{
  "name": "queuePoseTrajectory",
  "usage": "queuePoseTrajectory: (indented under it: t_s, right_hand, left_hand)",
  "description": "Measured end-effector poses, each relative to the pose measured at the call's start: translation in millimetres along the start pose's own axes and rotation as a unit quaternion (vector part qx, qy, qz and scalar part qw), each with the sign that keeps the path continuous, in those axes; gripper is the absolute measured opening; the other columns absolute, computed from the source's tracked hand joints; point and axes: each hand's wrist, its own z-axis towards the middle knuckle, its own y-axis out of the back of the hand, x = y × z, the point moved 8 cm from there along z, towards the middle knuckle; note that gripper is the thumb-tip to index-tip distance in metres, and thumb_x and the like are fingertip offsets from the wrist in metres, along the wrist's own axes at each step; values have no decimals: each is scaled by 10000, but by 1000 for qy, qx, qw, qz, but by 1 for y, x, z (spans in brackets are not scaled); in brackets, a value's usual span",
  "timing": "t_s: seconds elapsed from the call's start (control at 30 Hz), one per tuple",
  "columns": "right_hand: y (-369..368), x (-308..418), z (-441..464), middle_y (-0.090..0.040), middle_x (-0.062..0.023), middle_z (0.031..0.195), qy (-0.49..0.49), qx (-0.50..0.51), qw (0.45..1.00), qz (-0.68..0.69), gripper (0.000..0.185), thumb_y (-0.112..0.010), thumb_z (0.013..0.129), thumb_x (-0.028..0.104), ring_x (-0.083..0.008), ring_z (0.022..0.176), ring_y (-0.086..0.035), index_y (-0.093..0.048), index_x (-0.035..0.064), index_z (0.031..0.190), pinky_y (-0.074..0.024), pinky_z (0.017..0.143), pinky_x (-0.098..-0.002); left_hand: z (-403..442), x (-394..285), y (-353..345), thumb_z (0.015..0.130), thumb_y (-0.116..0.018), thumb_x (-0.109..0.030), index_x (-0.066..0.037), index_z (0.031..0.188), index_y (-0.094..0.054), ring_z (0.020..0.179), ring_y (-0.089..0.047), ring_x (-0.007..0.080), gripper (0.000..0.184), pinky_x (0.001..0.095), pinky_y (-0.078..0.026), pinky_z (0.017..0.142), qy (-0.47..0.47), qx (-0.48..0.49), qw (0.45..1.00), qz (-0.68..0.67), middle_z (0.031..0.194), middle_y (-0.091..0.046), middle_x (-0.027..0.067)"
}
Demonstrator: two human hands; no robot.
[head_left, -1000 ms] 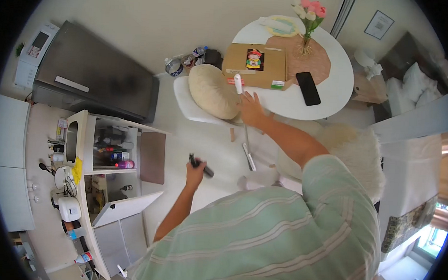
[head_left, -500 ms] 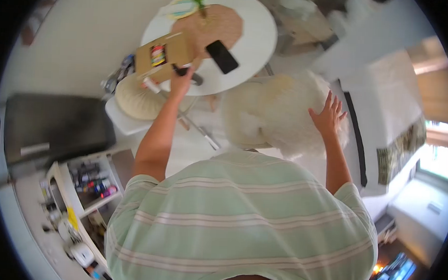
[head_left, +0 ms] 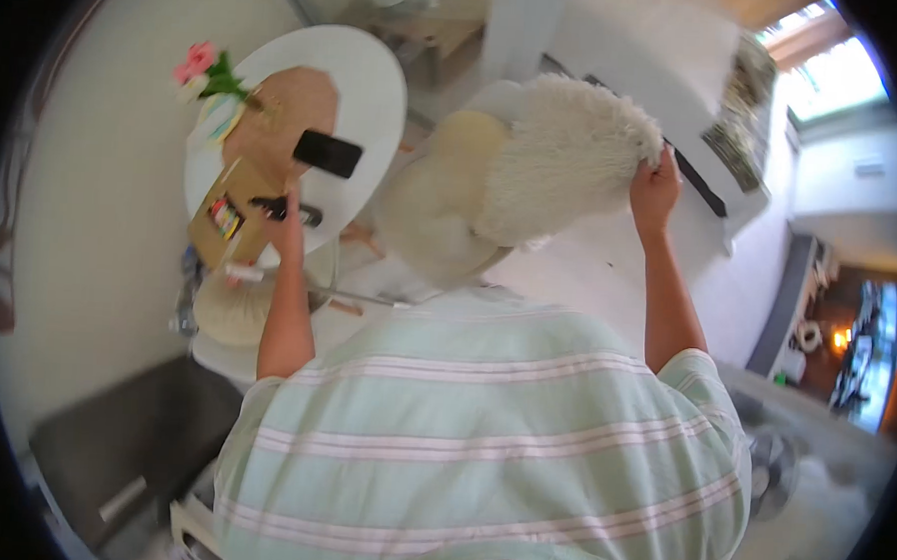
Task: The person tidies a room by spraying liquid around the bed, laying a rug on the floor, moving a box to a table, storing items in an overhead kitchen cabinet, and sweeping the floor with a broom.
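Observation:
My right hand (head_left: 655, 194) is closed on the far corner of a shaggy off-white throw (head_left: 574, 160), which is partly lifted beside a pale round chair (head_left: 411, 213). My left hand (head_left: 286, 228) reaches to the near edge of the white round table (head_left: 377, 87), its fingers curled round a black object (head_left: 269, 208) whose kind I cannot make out. A cardboard box (head_left: 210, 245) with a colourful label lies right by this hand. Close by on the table rests a black phone (head_left: 328, 154).
Pink and white flowers (head_left: 200, 64) stand by a brown placemat (head_left: 301, 98). A second chair with a cream cushion (head_left: 232, 306) is below the table. A thin metal tube (head_left: 363, 298) crosses near my left forearm. A white-covered bed or sofa (head_left: 669, 49) lies at upper right.
My right hand was spread flat over the throw and now grips its corner, the throw raised. The view has turned, so the table appears further left. My left hand stays at the black object.

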Motion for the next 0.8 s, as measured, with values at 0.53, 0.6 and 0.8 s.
queuePoseTrajectory:
  t_s: [0.53, 0.6, 0.8]
  right_hand:
    - [367, 106, -213, -573, -70, 973, -98, -414, 895, 138, 220, -541, 859, 136, -116, 889, -544, -520, 11, 1038, -440, 778, -249]
    - [347, 58, -262, -573, -68, 947, -148, -383, 912, -16, 245, -559, 850, 152, -127, 903, -540, -513, 4, 1040, -431, 813, -251]
    - [367, 32, -360, -561, -102, 1042, -325, -379, 857, 126, 436, -599, 846, 242, -170, 960, -516, -466, -60, 1130, -385, 877, -254]
  left_hand:
    - [-350, -54, -160, 819, -598, -299, 9, 1052, -561, 870, -547, 162, 388, 274, -429, 775, 68, 751, 656, 39, 944, -605, 96]
    - [-400, -66, -203, 832, -582, -307, 4, 1075, -556, 904, -539, 163, 395, 266, -419, 792, -13, 822, 569, -15, 971, -603, 97]
    - [-563, -200, -192, 820, -610, -276, -57, 1104, -539, 902, -521, 129, 366, 263, -412, 794, -135, 905, 396, 74, 972, -581, 38]
